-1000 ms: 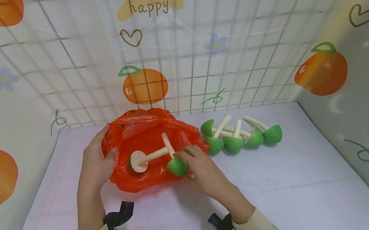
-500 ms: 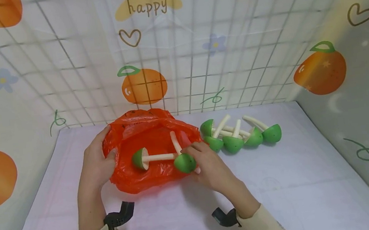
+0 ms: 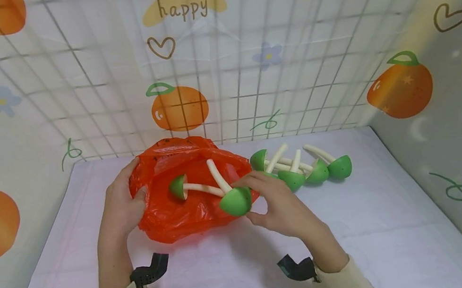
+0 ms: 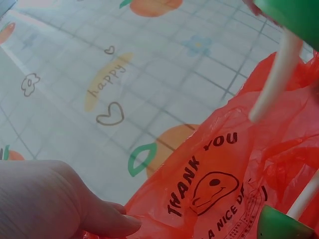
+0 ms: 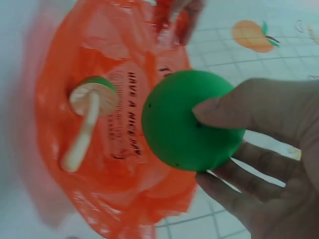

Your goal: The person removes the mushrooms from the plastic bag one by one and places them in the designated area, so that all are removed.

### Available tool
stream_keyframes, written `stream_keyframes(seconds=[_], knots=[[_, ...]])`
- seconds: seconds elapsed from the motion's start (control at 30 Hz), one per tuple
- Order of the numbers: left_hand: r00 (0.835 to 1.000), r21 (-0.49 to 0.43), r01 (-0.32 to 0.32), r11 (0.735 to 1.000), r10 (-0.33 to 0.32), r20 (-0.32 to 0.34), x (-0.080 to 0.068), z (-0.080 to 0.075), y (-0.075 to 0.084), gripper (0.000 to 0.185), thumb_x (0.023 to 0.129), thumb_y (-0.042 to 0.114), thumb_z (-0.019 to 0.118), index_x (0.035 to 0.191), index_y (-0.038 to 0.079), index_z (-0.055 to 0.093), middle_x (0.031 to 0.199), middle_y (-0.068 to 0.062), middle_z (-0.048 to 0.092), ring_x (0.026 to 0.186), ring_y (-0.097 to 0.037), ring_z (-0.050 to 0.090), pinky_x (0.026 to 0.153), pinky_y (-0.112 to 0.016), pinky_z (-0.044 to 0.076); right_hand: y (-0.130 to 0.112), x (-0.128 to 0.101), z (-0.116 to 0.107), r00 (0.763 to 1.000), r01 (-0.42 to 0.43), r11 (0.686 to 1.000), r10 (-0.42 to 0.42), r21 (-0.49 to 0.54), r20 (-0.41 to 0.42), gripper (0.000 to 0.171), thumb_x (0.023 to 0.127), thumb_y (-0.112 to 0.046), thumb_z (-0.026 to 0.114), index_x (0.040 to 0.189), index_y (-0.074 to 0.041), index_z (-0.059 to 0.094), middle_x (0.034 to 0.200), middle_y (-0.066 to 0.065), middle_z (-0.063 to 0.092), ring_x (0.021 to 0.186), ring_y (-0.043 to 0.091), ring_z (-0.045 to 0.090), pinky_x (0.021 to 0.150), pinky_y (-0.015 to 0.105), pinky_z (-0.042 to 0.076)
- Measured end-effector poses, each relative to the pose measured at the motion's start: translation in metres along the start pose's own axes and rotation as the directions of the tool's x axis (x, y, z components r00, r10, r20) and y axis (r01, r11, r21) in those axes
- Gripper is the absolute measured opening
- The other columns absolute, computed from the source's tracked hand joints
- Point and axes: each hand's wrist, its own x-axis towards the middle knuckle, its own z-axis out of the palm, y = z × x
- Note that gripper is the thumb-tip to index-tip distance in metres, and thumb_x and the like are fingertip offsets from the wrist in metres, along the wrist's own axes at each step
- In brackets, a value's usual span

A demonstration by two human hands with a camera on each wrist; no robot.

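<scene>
My left hand [image 3: 119, 202] grips the left edge of a red plastic bag [image 3: 167, 225], thumb on the near side of the film. In the left wrist view the bag's film [image 4: 229, 149] carries printed black words. With thumb and fingers, my right hand [image 3: 282, 204] pinches the green cap of a toy mushroom [image 3: 235, 202] over the bag's right part; its white stem points up and left. Another green-capped mushroom [image 3: 178, 187] lies at the bag's middle, its stem end overlapped by the held one in the head view. The right wrist view shows that mushroom [image 5: 92, 102] against the red film.
Several more green-capped mushrooms [image 3: 292, 180] lie in a cluster just right of the bag, stems pointing mostly backward. A white tablecloth [image 3: 378, 232] covers the table. Behind stands a printed curtain [image 3: 311, 59] over a wire grid.
My right hand has moved to the right with its mushroom. The mushroom at the bag's middle has turned, its cap shifting slightly right and back. My left hand stays on the bag's edge.
</scene>
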Motion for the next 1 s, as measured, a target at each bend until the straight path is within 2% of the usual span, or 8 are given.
stream_keyframes(seconds=[0.1,0.27,0.47,0.57,0.7,0.87,1.0], knots=[[1.000,0.006,0.005,1.000,-0.005,0.005,0.000,0.000,0.001,0.075,0.101,-0.005,0.060,0.167,0.009,0.028,0.160,-0.020,0.044,0.136,-0.043,0.050,0.100,-0.060,0.054,-0.002,-0.003,-0.012,0.999,0.039,0.998,-0.038,0.045,-0.015,0.063,0.075,0.005,0.088,0.132,-0.014,0.068,0.124,-0.007,0.067,0.111,0.013,0.062,0.090,0.038,0.059],[1.000,0.013,0.002,1.000,-0.002,0.014,0.000,0.000,0.001,0.075,0.101,-0.004,0.060,0.167,0.010,0.027,0.160,-0.019,0.044,0.137,-0.043,0.050,0.099,-0.060,0.055,-0.007,-0.011,-0.033,0.992,0.093,0.993,-0.086,0.075,-0.088,0.067,0.074,0.008,0.088,0.133,-0.018,0.068,0.126,-0.006,0.068,0.114,0.016,0.063,0.095,0.029,0.055],[1.000,0.018,0.019,1.000,-0.019,0.018,0.001,0.001,0.001,0.076,0.101,-0.004,0.060,0.167,0.011,0.027,0.162,-0.018,0.042,0.139,-0.043,0.048,0.101,-0.060,0.053,0.000,-0.021,-0.061,0.973,0.112,0.992,-0.098,0.055,-0.211,0.072,0.069,0.018,0.087,0.133,-0.007,0.068,0.125,0.003,0.070,0.116,0.016,0.063,0.101,0.021,0.052],[1.000,0.023,0.023,0.999,-0.024,0.021,0.000,0.001,0.001,0.076,0.101,-0.003,0.061,0.168,0.012,0.026,0.162,-0.018,0.042,0.140,-0.042,0.047,0.101,-0.060,0.054,0.011,-0.026,-0.072,0.961,0.086,0.994,-0.064,0.071,-0.269,0.074,0.066,0.024,0.085,0.133,-0.002,0.067,0.124,0.008,0.069,0.116,0.014,0.063,0.102,0.020,0.052],[0.999,0.032,0.026,0.999,-0.027,0.024,0.000,0.001,0.001,0.077,0.101,-0.003,0.061,0.168,0.012,0.026,0.162,-0.018,0.041,0.140,-0.043,0.046,0.100,-0.061,0.054,0.028,-0.033,-0.082,0.939,0.006,0.996,0.026,0.092,-0.344,0.076,0.065,0.029,0.082,0.133,0.000,0.067,0.124,0.010,0.068,0.115,0.007,0.064,0.100,0.020,0.053],[0.999,0.040,0.032,0.999,-0.032,0.019,-0.001,0.002,0.000,0.077,0.101,-0.003,0.061,0.168,0.013,0.025,0.163,-0.018,0.041,0.141,-0.044,0.046,0.102,-0.062,0.052,0.046,-0.039,-0.088,0.902,-0.088,0.993,0.113,0.077,-0.417,0.074,0.066,0.028,0.082,0.134,0.003,0.066,0.126,0.012,0.067,0.113,0.001,0.065,0.096,0.015,0.054],[1.000,0.038,0.024,0.999,-0.025,0.019,0.000,0.004,0.000,0.077,0.101,-0.003,0.061,0.168,0.012,0.026,0.163,-0.019,0.041,0.141,-0.044,0.046,0.102,-0.062,0.052,0.057,-0.041,-0.090,0.875,-0.146,0.988,0.149,0.043,-0.460,0.072,0.067,0.027,0.082,0.134,0.006,0.065,0.129,0.015,0.067,0.116,-0.003,0.060,0.098,0.014,0.052]])
